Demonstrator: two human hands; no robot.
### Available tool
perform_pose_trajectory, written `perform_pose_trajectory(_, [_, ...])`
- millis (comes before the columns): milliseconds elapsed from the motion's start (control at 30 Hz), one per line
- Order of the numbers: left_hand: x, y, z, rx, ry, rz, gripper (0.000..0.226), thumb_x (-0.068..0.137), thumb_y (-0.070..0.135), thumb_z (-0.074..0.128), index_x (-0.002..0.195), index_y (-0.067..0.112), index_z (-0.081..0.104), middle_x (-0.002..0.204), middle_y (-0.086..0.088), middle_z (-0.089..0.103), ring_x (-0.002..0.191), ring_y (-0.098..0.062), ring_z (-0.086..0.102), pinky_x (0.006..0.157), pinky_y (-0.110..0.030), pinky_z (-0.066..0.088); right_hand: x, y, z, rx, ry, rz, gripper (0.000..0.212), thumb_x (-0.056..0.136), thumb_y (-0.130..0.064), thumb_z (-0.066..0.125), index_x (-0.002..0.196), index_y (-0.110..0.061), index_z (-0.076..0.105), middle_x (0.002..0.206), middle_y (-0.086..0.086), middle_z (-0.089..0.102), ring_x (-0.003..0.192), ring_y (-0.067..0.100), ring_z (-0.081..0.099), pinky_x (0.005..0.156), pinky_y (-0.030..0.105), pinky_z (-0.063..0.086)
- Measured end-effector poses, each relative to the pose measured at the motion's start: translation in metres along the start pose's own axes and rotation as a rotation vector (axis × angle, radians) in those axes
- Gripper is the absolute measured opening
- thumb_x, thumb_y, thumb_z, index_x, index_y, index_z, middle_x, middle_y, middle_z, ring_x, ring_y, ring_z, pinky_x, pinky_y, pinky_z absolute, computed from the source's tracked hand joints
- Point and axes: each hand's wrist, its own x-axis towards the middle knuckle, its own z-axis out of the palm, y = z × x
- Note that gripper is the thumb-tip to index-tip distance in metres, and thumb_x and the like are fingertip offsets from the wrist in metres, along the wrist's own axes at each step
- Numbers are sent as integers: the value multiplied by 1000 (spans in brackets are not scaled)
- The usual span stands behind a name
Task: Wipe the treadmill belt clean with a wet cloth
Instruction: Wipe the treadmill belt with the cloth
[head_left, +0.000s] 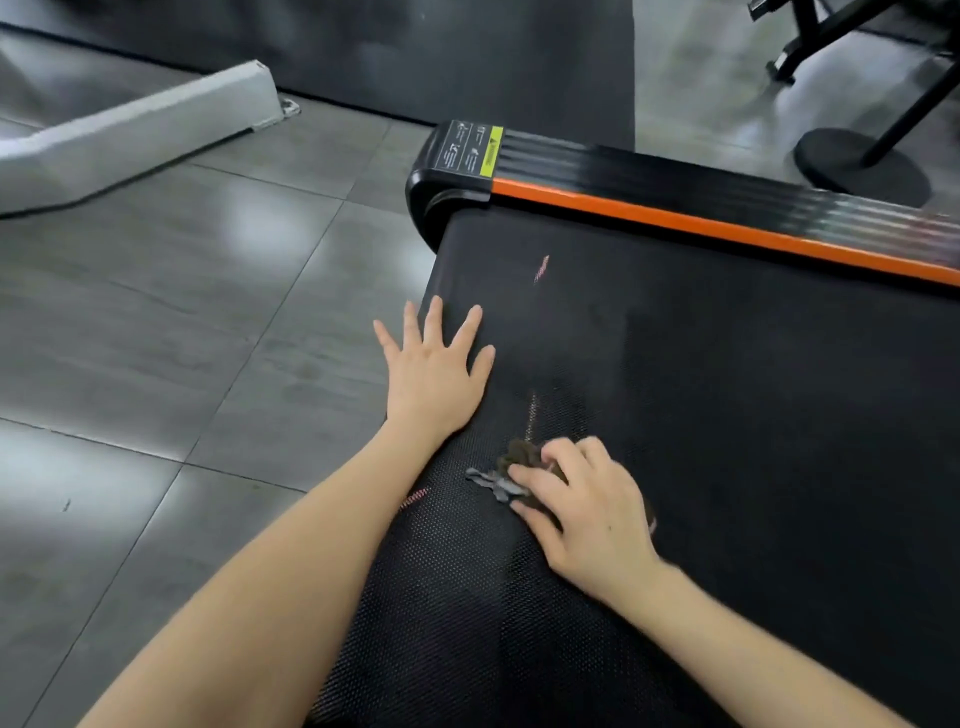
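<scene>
The cloth (511, 470), dark and bunched, is lying on the black belt (727, 389) under the right hand (587, 512), whose fingers are clamping it. The left hand (434, 376) is resting flat, fingers spread, on the belt's left edge beside the tiled floor (182, 322).

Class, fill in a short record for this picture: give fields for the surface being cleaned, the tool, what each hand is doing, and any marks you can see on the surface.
surface: black treadmill belt, orange side strip along its far edge
tool: dark crumpled cloth on the belt
right hand: pressing on the cloth, fingers curled over it
left hand: open, flat at the belt's rear edge, holding nothing
marks: pinkish streak ahead of the hands
floor: grey tiles
</scene>
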Motion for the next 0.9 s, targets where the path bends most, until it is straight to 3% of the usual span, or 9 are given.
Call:
perform_pose_trajectory(67, [1, -1, 2, 9, -4, 7, 51, 98, 52, 21, 147, 38, 21, 157, -12, 14, 144, -37, 4, 110, -64, 0, 28, 22, 8, -28, 3, 16, 24, 83, -40, 58, 95, -23, 70, 87, 2, 55, 72, 22, 47, 51, 31, 42])
perform_pose_trajectory(200, [0, -1, 3, -6, 2, 4, 49, 99, 48, 23, 147, 40, 22, 158, -10, 13, 144, -36, 6, 110, -65, 1, 89, 56, 25, -132, 116, 276, 27, 84, -46, 54, 89, -25, 70, 82, 0, 52, 69, 22, 46, 45, 32, 44])
perform_pose_trajectory(367, [0, -1, 3, -60, 5, -21, 46, 100, 43, 23, 146, 41, 24, 158, -8, 14, 144, -35, 9, 110, -64, 3, 15, -3, 5, 33, 51, 126, 37, 84, -57, 58, 81, -23, 70, 80, -2, 57, 71, 21, 46, 52, 29, 37])
perform_pose_trajectory(500, [0, -2, 2, -83, -7, -31, 46, 100, 42, 22, 146, 42, 24, 158, -7, 12, 144, -33, 9, 111, -63, 2, 11, 8, 7, -16, 45, 34, 25, 83, -44, 64, 75, -21, 69, 77, -2, 56, 68, 22, 47, 49, 32, 41])
perform_pose_trajectory(667, [0, -3, 1, -79, -9, -30, 46, 100, 40, 25, 146, 41, 25, 158, -8, 13, 144, -34, 11, 111, -64, 4, 93, 59, 27, -153, 178, 264, 29, 83, -46, 58, 75, -20, 69, 75, -1, 53, 64, 23, 46, 45, 33, 43])
perform_pose_trajectory(900, [0, -2, -1, -111, -19, -24, 45, 101, 39, 25, 146, 39, 27, 158, -9, 14, 143, -35, 12, 111, -63, 2, 2, 6, -2, 9, 59, 195, 31, 80, -50, 63, 73, -20, 67, 80, -5, 56, 71, 19, 45, 51, 34, 43])
